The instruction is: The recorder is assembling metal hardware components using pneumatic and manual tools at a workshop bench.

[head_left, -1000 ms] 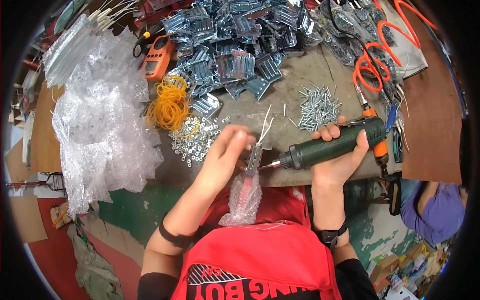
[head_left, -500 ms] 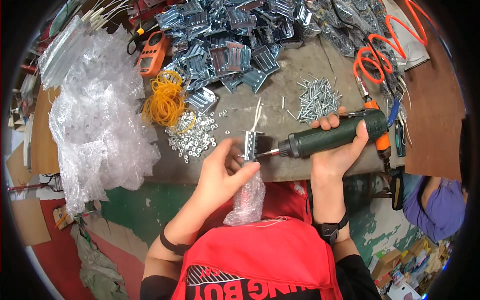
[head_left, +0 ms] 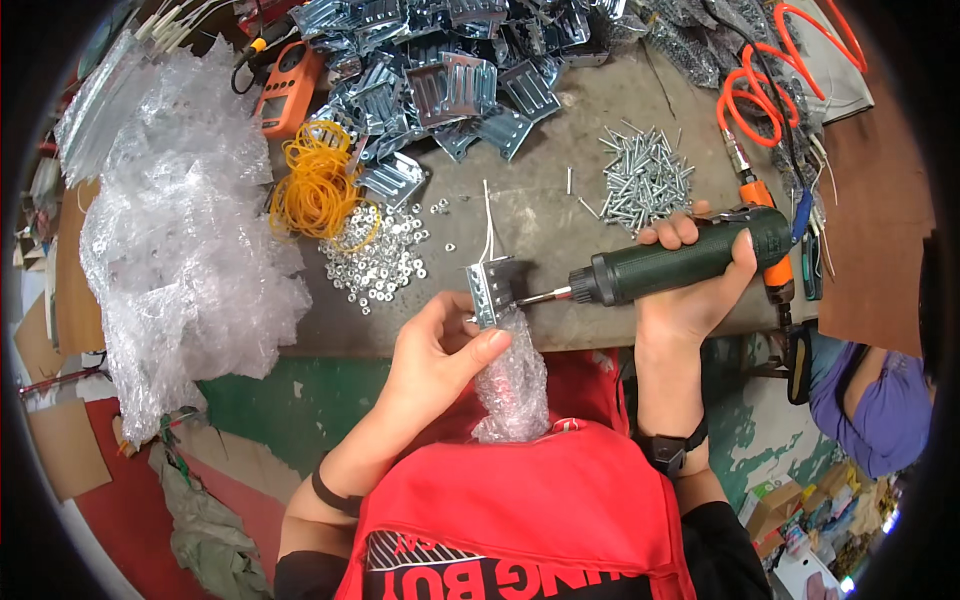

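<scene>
My left hand is closed on a slotted metal bracket at the table's near edge. Two white wires stick up from the bracket, and clear bubble wrap hangs below it. A dark green power screwdriver lies sideways in my right hand, fingers wrapped round its body. Its bit points left, with the tip at the bracket's right side; whether it sits in a screw is too small to tell. A small screw end shows by my left fingers.
Loose nuts lie left of the bracket, beside yellow rubber bands. Screws are heaped at right, more metal brackets behind. Bubble wrap covers the left side. An orange air tool with a coiled hose is at right.
The bracket has tilted, its wires now leaning left, and more of its slotted face shows. The screwdriver has shifted slightly right, its bit still at the bracket. The whole view has moved a little.
</scene>
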Demonstrator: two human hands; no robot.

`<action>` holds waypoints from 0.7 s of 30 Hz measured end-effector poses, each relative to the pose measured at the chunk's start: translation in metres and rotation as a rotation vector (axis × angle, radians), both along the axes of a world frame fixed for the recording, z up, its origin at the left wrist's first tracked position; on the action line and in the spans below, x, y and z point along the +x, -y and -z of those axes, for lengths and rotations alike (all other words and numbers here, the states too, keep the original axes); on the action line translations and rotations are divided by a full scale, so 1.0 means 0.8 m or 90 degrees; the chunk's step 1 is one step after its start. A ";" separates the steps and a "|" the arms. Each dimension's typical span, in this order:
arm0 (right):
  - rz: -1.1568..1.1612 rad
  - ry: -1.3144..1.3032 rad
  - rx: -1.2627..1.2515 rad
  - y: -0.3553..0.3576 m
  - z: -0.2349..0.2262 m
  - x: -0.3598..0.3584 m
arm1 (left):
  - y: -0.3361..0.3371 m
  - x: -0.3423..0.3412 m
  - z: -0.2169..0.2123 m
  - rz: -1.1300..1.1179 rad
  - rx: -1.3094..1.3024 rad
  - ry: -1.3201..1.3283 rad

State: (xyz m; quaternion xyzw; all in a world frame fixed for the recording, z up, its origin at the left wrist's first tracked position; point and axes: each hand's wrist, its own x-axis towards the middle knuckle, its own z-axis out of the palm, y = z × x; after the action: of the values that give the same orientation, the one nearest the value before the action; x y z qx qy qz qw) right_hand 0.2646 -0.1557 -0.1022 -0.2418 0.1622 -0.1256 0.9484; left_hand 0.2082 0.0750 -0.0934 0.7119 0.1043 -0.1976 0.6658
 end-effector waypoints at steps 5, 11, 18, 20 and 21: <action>-0.060 0.102 0.053 0.004 0.006 -0.005 | 0.003 0.002 -0.011 -0.004 -0.051 -0.040; -0.039 0.082 0.021 0.000 0.010 -0.007 | 0.004 -0.002 -0.006 0.003 -0.059 -0.021; -0.060 0.093 0.079 0.007 0.011 -0.009 | 0.005 -0.002 -0.005 -0.005 -0.066 -0.010; -0.049 0.116 0.088 0.007 0.007 -0.009 | 0.005 -0.003 -0.004 -0.002 -0.063 -0.011; -0.049 0.117 0.087 0.007 0.007 -0.009 | 0.005 -0.004 -0.005 -0.002 -0.063 -0.010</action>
State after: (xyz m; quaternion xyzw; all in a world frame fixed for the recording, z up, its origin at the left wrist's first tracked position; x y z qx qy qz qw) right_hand 0.2571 -0.1612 -0.1080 -0.1701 0.0730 -0.0995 0.9777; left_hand 0.2048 0.0714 -0.0898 0.6761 0.1006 -0.2071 0.6999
